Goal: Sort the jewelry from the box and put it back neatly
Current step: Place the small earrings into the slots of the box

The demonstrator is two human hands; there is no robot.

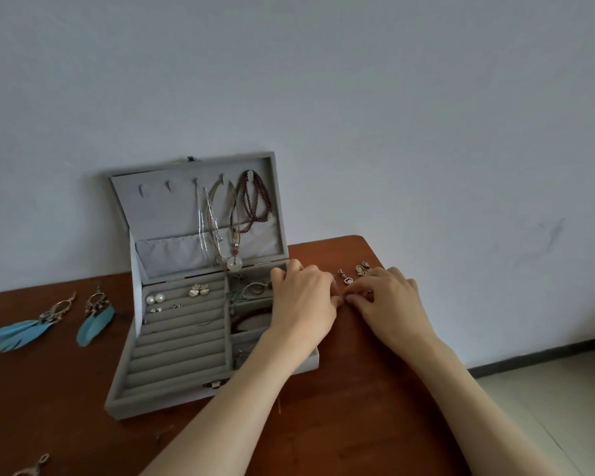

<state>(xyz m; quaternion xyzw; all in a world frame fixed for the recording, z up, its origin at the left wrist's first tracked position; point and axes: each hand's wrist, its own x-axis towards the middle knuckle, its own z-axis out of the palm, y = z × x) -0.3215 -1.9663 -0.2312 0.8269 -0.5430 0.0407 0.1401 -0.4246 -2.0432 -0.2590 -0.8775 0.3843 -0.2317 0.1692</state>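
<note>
A grey velvet jewelry box (172, 383) stands open on the brown table (340, 424). Necklaces (217, 221) and a dark red bead string (255, 197) hang inside its lid. Pearl studs (155, 298) and small silver earrings (199, 290) sit in the ring rows; a red bracelet (246, 321) lies in a right compartment. My left hand (303, 300) is over the box's right edge and my right hand (389, 300) is beside it on the table. Their fingertips meet and pinch a tiny item that I cannot make out. Small metal earrings (352, 273) lie just beyond my right hand.
Two blue feather earrings (95, 321) (18, 333) lie on the table left of the box. Another metal piece (31, 470) shows at the bottom left edge. A pale wall rises behind the table; the table's right edge drops to a light floor (564, 389).
</note>
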